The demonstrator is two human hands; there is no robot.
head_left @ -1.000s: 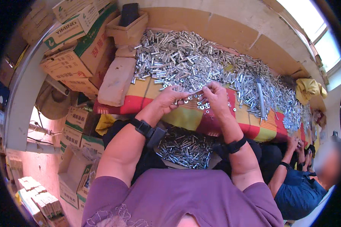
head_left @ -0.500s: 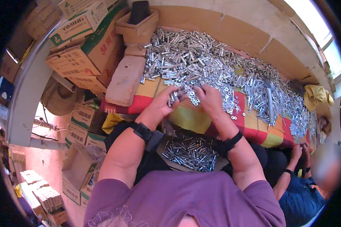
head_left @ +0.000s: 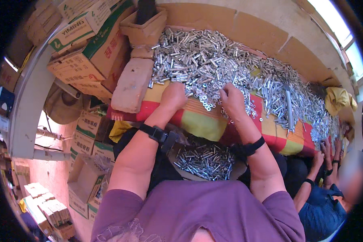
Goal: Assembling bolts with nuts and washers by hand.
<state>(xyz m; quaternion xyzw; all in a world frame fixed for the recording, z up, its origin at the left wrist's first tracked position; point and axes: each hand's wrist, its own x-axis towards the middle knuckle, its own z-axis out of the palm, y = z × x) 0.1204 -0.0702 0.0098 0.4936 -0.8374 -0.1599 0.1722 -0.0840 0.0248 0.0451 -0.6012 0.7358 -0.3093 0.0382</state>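
Note:
My left hand (head_left: pixel 174 97) is closed at the near edge of the pile, its back toward me, and its fingers hide whatever is in them. To its right my right hand (head_left: pixel 232 101) is also closed, thumb against curled fingers; I cannot make out anything in it. Between the hands lie loose metal washers (head_left: pixel 206 99), some strewn over the checked cloth (head_left: pixel 203 123). Behind them spreads a large heap of short silvery metal sleeves and bolts (head_left: pixel 197 54). Below the table edge, a container between my arms holds more metal bolts (head_left: pixel 205 163).
A pale brick (head_left: pixel 133 86) lies left of the heap, near stacked cartons (head_left: pixel 82 60). Cardboard (head_left: pixel 262 28) walls the back. A grey bar (head_left: pixel 288 109) rests on the parts at right. Another person's hands (head_left: pixel 324 151) work at the far right, near a yellow cloth (head_left: pixel 339 101).
My left hand, which showed several metal sleeves in its fingers, has turned its back up and moved slightly left. My right hand has moved right, so the hands are farther apart.

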